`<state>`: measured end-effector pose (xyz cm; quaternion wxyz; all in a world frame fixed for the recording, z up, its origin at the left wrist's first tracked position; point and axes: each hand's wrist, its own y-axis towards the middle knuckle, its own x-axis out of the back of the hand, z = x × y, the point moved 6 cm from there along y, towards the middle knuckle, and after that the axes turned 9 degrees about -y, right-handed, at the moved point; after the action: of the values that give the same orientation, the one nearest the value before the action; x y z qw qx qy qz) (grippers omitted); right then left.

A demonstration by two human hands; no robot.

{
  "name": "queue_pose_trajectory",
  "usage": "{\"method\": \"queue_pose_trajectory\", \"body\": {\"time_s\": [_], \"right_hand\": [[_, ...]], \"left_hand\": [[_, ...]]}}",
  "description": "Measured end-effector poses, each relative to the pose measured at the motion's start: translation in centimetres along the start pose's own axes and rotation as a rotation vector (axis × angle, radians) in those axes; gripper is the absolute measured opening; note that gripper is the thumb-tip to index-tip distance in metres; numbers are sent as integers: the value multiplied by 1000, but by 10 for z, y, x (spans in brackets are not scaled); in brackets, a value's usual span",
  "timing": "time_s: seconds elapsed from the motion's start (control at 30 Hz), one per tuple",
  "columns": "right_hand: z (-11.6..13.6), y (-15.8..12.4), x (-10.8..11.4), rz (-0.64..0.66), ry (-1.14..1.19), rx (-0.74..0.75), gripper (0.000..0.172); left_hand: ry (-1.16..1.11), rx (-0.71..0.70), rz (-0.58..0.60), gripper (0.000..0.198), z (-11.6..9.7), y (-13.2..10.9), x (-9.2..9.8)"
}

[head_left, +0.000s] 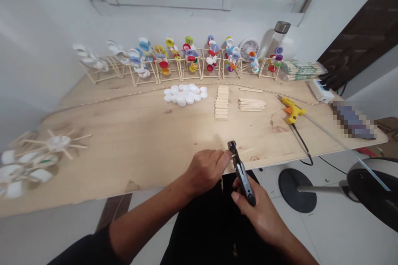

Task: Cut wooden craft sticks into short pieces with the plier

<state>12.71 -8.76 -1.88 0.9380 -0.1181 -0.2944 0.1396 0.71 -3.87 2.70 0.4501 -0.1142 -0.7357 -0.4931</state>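
left hand: grip pressed together, fingers curled, pinching a thin wooden sliver at the head of the tool; the fingers hide part of it

right hand: grip wrapped round the handles of a black cutter, its head tilted up and away; I cannot tell whether the jaws are biting the wood

position: both hands are just off the near edge of the desk; the sliver is held up at the cutter's head, over the edge of the desk

handling: the sliver looks light, stiff and brittle, likely to split or spring away, so it is best pinched close to the jaws; the cutter looks compact and hard, best taken by its handles

sticks: a stack of craft sticks and a loose pile of sticks lie mid-desk; beside them is a cluster of white bottle caps

further off: a yellow hot glue gun lies to the right; a row of stick frames with coloured caps stands along the back, and a stick-and-cap wheel lies at the far left
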Motion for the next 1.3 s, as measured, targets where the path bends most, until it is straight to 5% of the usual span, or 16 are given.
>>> {"method": "queue_pose_trajectory", "body": {"time_s": [0.2,0.47,0.77,1.03,1.3], "right_hand": [[-2,-2,-4,146,156,-42,12],[-1,-1,7,-137,-229,-5,14],[2,-2,7,-165,-280,33,11],[1,1,9,-226,-344,58,13],[4,2,10,-242,-343,91,24]], "left_hand": [[17,9,42,13,1,0,-2],[-67,40,5,10,1,-2,-3],[-290,108,-34,14,6,1,0],[-460,232,58,19,10,7,0],[-451,196,61,16,9,8,0]]}}
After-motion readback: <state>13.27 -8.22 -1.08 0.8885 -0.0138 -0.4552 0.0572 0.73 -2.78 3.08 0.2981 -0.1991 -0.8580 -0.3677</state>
